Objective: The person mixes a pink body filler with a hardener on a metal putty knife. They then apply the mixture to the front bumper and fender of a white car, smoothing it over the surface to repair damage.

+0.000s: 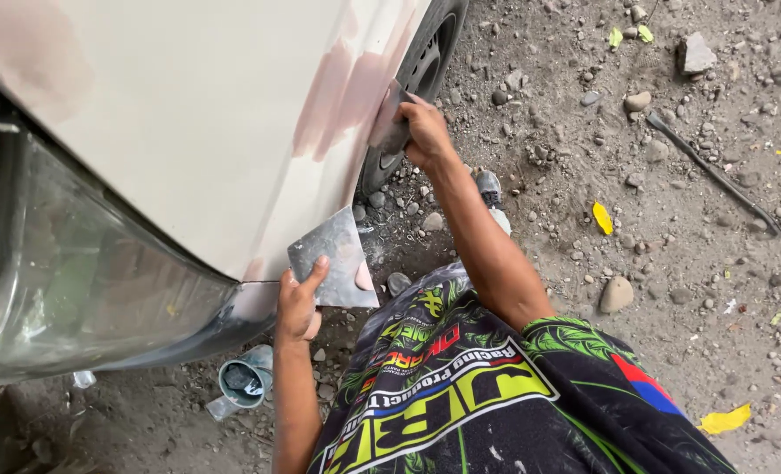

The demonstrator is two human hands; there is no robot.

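Head view of body filler being spread on a car fender. The right hand (pixel 426 132) pressed a flat spreader (pixel 389 123) against the cream-coloured fender panel (pixel 197 114), beside the wheel arch and just ahead of the black tyre (pixel 430 53); its fingers were clamped on the blade's back edge. The left hand (pixel 298 303) held a square metal mixing board (pixel 333 263) low against the panel's lower edge, thumb on top and fingers closed beneath it, with a small pink dab of filler (pixel 364 277) near one corner.

The filler patch (pixel 347 96) showed as smooth, dull pink streaks running down the panel, thinning to translucent at their margins. A good pass, judged from this position, would call for a shallow blade angle, even pressure and long overlapping strokes that feather the edges into the paint, and the board kept close for reloading.

The panel was glossy and gently curved; the headlamp lens (pixel 75 272) clear and rounded; the board dull grey and smeared. A small open tin (pixel 243 382) lay tipped on the ground (pixel 671 219), which was gritty dark dirt strewn with stones and yellow leaves (pixel 602 218).
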